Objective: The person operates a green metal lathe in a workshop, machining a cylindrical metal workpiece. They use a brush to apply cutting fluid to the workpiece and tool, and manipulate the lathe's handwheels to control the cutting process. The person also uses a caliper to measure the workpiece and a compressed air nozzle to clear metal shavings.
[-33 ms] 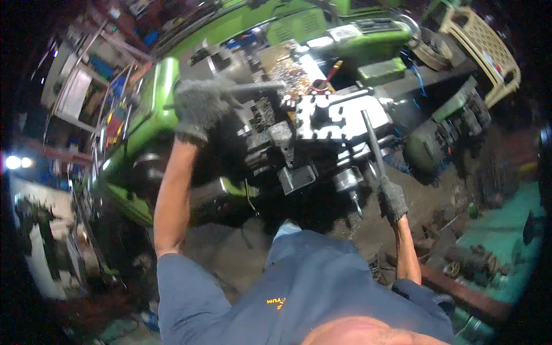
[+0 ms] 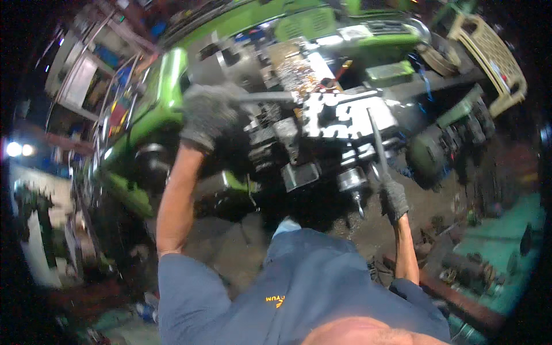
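Left hand (image 2: 211, 115) lower, closed round bar (image 2: 265, 96)

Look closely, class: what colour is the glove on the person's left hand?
The glove is dark grey; it shows best in the head view.

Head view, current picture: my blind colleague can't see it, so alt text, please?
Gloved right hand grips a metal rod at a green machine; gloved left hand is at the left end of a grey bar, its grip unclear. Metal shavings lie farther back.
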The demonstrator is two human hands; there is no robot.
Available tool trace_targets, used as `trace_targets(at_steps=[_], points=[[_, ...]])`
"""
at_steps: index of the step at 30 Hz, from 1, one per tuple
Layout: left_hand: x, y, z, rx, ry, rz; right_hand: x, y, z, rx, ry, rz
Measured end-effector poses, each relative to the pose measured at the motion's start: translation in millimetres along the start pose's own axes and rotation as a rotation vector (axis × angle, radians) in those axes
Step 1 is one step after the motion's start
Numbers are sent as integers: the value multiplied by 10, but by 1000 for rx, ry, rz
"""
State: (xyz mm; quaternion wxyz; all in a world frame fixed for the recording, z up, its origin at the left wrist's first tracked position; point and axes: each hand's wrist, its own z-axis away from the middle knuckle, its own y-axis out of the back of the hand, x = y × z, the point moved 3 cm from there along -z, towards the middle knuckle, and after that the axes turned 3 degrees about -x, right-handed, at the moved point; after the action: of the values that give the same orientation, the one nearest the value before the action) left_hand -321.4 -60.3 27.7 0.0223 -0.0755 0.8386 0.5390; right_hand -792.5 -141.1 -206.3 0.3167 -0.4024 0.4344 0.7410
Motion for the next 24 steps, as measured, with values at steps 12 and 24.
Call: trace_targets(at_steps=[12,24], points=[[-750,-1886,3297,-827,576,131,61,-230,-879,-89,-120,172],[-2503,-2760,3515,-788,710,-247,-69,-376,-1438,-93,-24,263]])
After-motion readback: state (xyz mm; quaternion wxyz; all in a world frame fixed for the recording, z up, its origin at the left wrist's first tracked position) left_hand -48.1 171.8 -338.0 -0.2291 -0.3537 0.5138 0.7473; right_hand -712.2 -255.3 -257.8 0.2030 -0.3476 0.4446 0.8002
